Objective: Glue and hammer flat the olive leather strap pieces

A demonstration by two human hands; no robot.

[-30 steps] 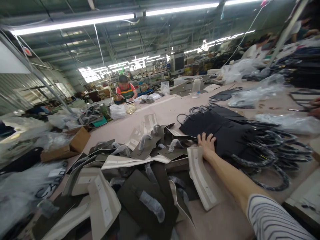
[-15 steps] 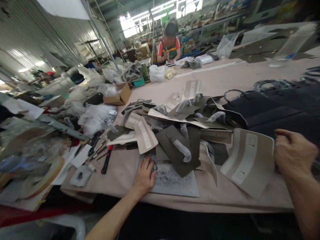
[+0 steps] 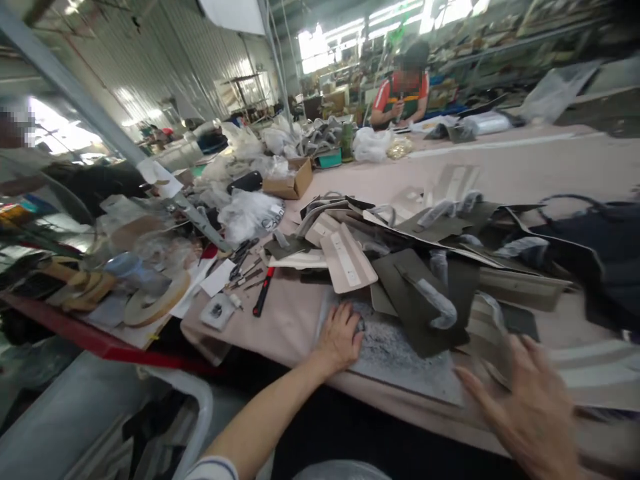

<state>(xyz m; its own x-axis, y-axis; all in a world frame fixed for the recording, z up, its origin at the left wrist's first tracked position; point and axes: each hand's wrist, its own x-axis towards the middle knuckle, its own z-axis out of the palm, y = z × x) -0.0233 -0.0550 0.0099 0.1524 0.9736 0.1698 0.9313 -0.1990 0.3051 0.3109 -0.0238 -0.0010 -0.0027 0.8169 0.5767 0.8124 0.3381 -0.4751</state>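
My left hand (image 3: pixel 343 337) rests on a speckled grey board (image 3: pixel 415 373) at the table's front edge. Its fingers are curled over a small dark lump, mostly hidden beneath them. My right hand (image 3: pixel 533 403) is slightly blurred, with thumb and fingers apart. It is right beside a curved beige panel (image 3: pixel 487 330); whether they touch I cannot tell. Under and beyond its wrist lies a beige panel with pale stripes (image 3: pixel 600 367). A dark olive panel with a plastic-wrapped handle (image 3: pixel 443 310) overlaps the board, in front of a heap of similar panels (image 3: pixel 345 257).
A red-and-black tool (image 3: pixel 263 293) lies left of the board, near scissors (image 3: pixel 243 250) and a white pad (image 3: pixel 217 311). A cardboard box (image 3: pixel 290 179) and plastic bags stand farther back. Dark bags (image 3: pixel 610 260) lie at right. A co-worker (image 3: pixel 403 97) sits across the table.
My view has swung left. My right hand has come inward from the striped panel's right edge to the curved panel, its closed fingers now spread. My left hand stays on the board.
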